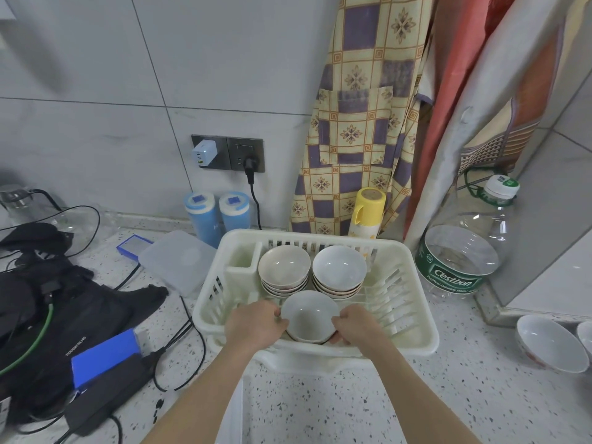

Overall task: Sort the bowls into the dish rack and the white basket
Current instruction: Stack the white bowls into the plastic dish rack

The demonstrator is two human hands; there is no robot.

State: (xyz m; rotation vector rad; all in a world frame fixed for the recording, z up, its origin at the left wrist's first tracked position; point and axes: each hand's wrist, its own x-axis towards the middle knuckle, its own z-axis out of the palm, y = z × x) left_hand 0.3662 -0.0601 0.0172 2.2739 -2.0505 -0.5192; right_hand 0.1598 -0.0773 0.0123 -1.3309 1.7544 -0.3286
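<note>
A white bowl (pixel 310 317) sits in the basket (pixel 413 331); left hand (pixel 254 325) and right hand (pixel 355 326) grip its rim.

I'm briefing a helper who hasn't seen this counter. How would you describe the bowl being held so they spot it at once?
Find the white dish rack in the middle of the speckled counter. Two stacks of bowls sit at its back; in front of them, near the front wall, is the held bowl. It alone is single, unstacked, plain white, with the left hand and right hand gripping its sides.

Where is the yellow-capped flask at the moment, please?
The yellow-capped flask stands upright behind the white basket, against the checked apron, left of the big water bottle.
</note>
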